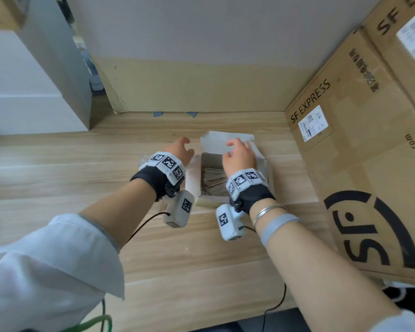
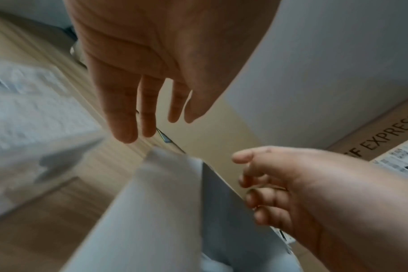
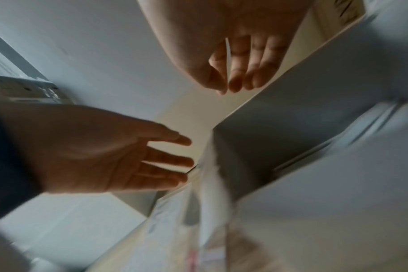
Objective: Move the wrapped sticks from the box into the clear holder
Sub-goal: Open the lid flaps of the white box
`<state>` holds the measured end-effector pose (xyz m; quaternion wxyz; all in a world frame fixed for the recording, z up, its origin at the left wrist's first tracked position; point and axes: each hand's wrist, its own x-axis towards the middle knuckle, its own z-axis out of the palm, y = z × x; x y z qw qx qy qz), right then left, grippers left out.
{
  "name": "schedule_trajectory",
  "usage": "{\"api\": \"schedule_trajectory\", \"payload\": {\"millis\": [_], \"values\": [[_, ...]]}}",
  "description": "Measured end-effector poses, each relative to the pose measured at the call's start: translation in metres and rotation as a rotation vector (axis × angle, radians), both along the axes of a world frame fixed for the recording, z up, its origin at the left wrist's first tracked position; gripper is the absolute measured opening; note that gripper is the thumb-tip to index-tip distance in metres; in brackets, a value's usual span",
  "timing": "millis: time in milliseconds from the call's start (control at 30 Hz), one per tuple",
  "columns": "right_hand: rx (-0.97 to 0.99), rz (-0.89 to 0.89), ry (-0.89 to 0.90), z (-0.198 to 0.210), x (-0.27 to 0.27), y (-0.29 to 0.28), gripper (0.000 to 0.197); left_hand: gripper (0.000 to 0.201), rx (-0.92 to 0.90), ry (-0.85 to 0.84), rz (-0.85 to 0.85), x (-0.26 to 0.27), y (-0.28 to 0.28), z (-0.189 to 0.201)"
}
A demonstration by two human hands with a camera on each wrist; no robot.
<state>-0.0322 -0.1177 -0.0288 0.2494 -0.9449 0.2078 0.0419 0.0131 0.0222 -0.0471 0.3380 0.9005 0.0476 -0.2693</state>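
A small white box (image 1: 225, 143) stands open in the middle of the wooden table, its flaps raised. Brown wrapped sticks (image 1: 213, 182) lie piled inside it. My right hand (image 1: 230, 147) is over the box's far side, and in the right wrist view its thumb and fingers (image 3: 235, 81) pinch the thin edge of a flap. My left hand (image 1: 185, 146) hovers just left of the box with fingers straight and spread (image 2: 149, 119), holding nothing. A blurred translucent object (image 2: 35, 114) lies left of the box; I cannot tell whether it is the clear holder.
Large SF Express cardboard boxes (image 1: 345, 144) are stacked against the table's right side. A white cabinet (image 1: 34, 97) stands at the back left, and a wall closes the back. Cables trail from both wrists over the near part of the table (image 1: 197, 255).
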Motion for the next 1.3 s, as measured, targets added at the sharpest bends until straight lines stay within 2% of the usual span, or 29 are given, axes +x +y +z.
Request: {"api": "schedule_trajectory", "payload": {"millis": [167, 267, 367, 433, 500, 600, 700, 767, 867, 967, 1067, 1200, 1300], "values": [[0.332, 0.12, 0.055, -0.016, 0.01, 0.073, 0.026, 0.039, 0.152, -0.041, 0.059, 0.011, 0.046, -0.002], [0.344, 0.168, 0.211, -0.026, 0.011, 0.096, 0.032, 0.045, 0.256, 0.009, 0.084, 0.006, 0.066, -0.007], [0.283, 0.176, 0.383, -0.037, 0.013, 0.107, 0.045, 0.049, 0.126, 0.071, 0.172, 0.003, 0.079, -0.016], [0.332, 0.145, 0.439, -0.043, 0.014, 0.114, 0.05, 0.051, -0.002, 0.113, 0.229, 0.0, 0.083, -0.017], [0.372, 0.094, 0.391, -0.045, 0.014, 0.117, 0.048, 0.05, -0.075, 0.119, 0.29, -0.001, 0.085, -0.013], [0.382, 0.041, 0.208, -0.038, 0.014, 0.115, 0.044, 0.05, -0.101, 0.047, 0.374, 0.003, 0.092, -0.003], [0.454, 0.009, 0.059, -0.03, 0.014, 0.113, 0.043, 0.059, -0.125, 0.041, 0.362, 0.007, 0.098, 0.007], [0.436, 0.027, -0.001, -0.028, 0.015, 0.113, 0.041, 0.063, -0.151, 0.05, 0.337, 0.004, 0.098, 0.013], [0.366, 0.072, -0.086, -0.034, 0.013, 0.114, 0.03, 0.054, -0.156, 0.036, 0.343, -0.001, 0.097, 0.012], [0.287, 0.121, -0.105, -0.039, 0.004, 0.112, 0.026, 0.044, -0.149, 0.045, 0.356, -0.009, 0.094, 0.009], [0.3, 0.119, -0.099, -0.036, -0.004, 0.108, 0.021, 0.041, -0.112, 0.034, 0.357, -0.015, 0.089, 0.009], [0.318, 0.09, -0.102, -0.027, -0.01, 0.094, 0.013, 0.037, -0.006, -0.085, 0.383, -0.02, 0.075, 0.018], [0.269, 0.059, -0.094, -0.021, -0.011, 0.069, 0.015, 0.034, 0.076, -0.207, 0.311, -0.025, 0.056, 0.031]]}}
